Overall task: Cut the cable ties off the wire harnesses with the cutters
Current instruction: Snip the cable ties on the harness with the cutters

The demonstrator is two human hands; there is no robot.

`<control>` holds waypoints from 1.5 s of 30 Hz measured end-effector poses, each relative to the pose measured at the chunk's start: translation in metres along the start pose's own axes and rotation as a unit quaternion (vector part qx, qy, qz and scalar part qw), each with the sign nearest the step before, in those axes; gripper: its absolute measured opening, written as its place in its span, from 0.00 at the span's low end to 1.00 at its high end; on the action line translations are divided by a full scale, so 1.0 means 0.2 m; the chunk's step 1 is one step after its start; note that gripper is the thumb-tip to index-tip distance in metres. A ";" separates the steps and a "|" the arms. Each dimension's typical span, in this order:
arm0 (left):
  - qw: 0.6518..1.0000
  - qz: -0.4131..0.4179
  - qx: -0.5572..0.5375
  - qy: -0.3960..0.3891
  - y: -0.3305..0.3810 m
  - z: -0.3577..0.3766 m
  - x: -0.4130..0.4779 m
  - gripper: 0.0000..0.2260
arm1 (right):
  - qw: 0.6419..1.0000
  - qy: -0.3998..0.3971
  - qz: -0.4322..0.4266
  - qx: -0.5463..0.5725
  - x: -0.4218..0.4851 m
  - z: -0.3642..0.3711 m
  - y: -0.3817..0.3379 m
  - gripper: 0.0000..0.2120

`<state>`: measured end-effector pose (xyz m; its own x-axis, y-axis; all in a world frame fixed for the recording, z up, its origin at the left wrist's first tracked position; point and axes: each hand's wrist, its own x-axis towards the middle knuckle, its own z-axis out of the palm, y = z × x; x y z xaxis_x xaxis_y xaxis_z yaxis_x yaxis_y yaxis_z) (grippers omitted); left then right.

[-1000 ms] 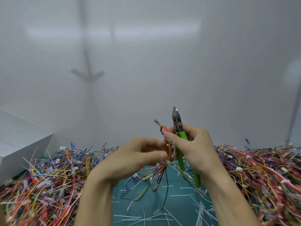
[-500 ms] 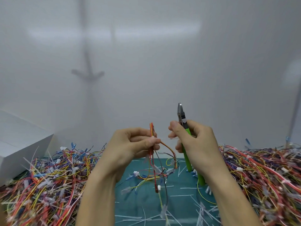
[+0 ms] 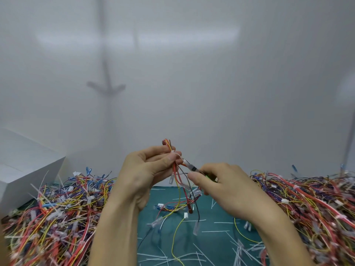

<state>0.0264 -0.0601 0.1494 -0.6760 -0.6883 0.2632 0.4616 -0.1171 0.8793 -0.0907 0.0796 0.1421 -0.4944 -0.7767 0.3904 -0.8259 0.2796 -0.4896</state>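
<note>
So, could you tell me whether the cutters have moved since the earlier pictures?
Yes. The cutters tipped from upright to pointing left, toward the box, at the harness.

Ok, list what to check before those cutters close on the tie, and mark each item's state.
1. Left hand grips the wire harness and holds it raised: ok.
2. Cable tie exposed at the top of the grip: ok.
3. Right hand holds the cutters, nose aimed at the tie: ok.
4. Blades around the tie alone, no wire between them: cannot tell, the tip is blurred.
5. Left hand out of the blades' way: cannot tell, it is very close.
6. Teal mat below to catch the offcut: ok.
</note>
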 end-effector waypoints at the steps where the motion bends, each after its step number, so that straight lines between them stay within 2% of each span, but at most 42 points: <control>1: 1.000 -0.001 -0.004 0.000 0.00 0.00 0.00 0.17 | 1.000 -0.003 0.002 -0.003 0.00 -0.01 0.00 0.26; 7: 0.999 -0.013 0.031 -0.028 -0.02 0.04 0.00 0.14 | 0.999 -0.012 0.038 -0.017 0.00 -0.02 0.05 0.28; 12: 0.998 -0.007 0.052 -0.025 -0.03 0.04 0.00 0.12 | 0.987 0.050 0.112 0.104 0.03 0.00 0.07 0.26; 14: 0.999 -0.002 0.044 -0.015 -0.02 0.03 0.00 0.12 | 0.981 0.049 0.132 0.131 0.03 -0.01 0.08 0.25; 18: 1.000 0.005 0.010 0.000 -0.01 0.01 0.00 0.13 | 0.993 -0.017 0.107 0.051 0.01 0.00 0.07 0.27; 21: 1.000 0.005 0.028 0.006 -0.01 0.01 0.00 0.13 | 0.998 -0.022 0.063 0.011 0.00 0.01 0.04 0.29; 26: 0.999 0.014 0.029 0.007 -0.02 0.03 0.01 0.17 | 0.999 0.018 0.006 0.040 0.01 0.02 -0.03 0.29; 34: 1.000 0.016 0.027 0.003 -0.02 0.04 0.00 0.16 | 0.998 0.062 -0.010 0.027 0.01 0.02 -0.04 0.29; 45: 0.999 0.023 0.038 -0.008 -0.01 0.02 0.00 0.13 | 0.998 0.042 -0.022 0.050 0.01 0.02 -0.04 0.26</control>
<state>0.0226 -0.0562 0.1490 -0.6640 -0.6804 0.3102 0.4484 -0.0304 0.8933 -0.0831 0.0734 0.1436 -0.4821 -0.7357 0.4757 -0.8183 0.1842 -0.5445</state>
